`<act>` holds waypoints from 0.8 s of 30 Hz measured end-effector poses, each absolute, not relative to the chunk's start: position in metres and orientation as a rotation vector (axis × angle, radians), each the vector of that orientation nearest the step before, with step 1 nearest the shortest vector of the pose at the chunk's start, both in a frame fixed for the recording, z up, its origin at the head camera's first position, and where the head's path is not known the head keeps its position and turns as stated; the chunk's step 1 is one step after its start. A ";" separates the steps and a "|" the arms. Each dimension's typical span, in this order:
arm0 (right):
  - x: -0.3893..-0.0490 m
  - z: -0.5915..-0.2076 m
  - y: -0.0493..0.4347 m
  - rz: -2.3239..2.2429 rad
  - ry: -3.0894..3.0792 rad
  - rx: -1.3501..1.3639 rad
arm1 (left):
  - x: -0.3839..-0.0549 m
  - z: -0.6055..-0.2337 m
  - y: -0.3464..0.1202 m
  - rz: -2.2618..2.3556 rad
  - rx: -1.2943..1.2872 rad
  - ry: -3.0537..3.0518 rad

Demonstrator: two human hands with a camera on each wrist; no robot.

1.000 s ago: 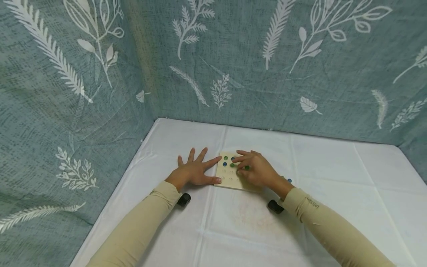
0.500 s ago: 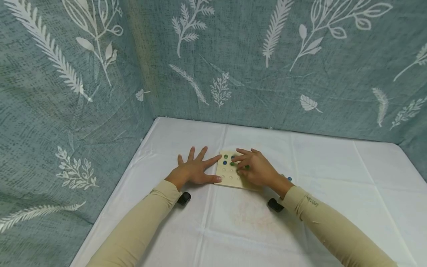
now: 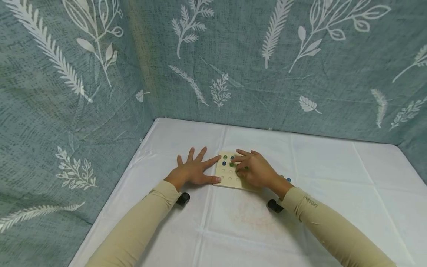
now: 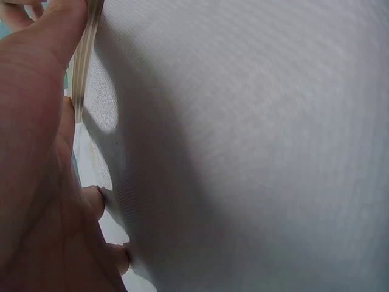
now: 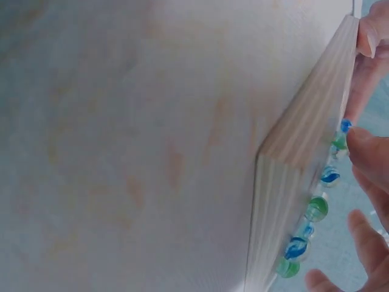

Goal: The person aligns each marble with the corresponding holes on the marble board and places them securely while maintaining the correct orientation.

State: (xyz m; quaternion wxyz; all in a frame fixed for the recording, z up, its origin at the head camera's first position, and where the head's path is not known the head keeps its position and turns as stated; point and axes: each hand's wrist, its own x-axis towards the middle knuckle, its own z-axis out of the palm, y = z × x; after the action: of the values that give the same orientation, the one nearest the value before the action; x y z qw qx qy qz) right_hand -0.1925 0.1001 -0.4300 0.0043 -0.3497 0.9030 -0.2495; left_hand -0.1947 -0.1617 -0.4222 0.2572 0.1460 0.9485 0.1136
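A pale wooden board (image 3: 231, 184) with round hollows lies on the white table. Green marbles (image 3: 225, 157) and blue marbles (image 3: 224, 163) sit in its far part, while nearer hollows hold none. My left hand (image 3: 195, 172) spreads flat at the left, thumb and index finger touching the board's left edge. Over the board's right side, my right hand (image 3: 256, 170) has thumb and finger brought together at a marble (image 5: 346, 125) in the right wrist view; the hand partly hides that contact. Another green marble (image 3: 247, 167) shows beneath the right hand.
A loose blue marble (image 3: 288, 180) and a greenish one lie on the white cloth (image 3: 333, 207) right of the right wrist. Black wrist devices (image 3: 275, 205) hang under both forearms. Patterned teal fabric (image 3: 260, 89) rises behind and at the left.
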 end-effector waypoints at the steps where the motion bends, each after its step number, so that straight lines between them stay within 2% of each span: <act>1: -0.192 -0.429 0.101 -0.792 2.827 -1.094 | -0.195 -0.422 -0.162 0.303 0.396 2.572; 24: -0.183 -0.413 0.148 -0.872 2.837 -0.990 | -0.196 -0.424 -0.162 0.312 0.409 2.581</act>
State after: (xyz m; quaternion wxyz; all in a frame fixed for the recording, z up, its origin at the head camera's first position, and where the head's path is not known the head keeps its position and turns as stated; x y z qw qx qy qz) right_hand -0.1830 0.1479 -0.4127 0.0062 -0.3165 0.9067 -0.2786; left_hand -0.1956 -0.1623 -0.4241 0.2520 0.1504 0.9491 0.1147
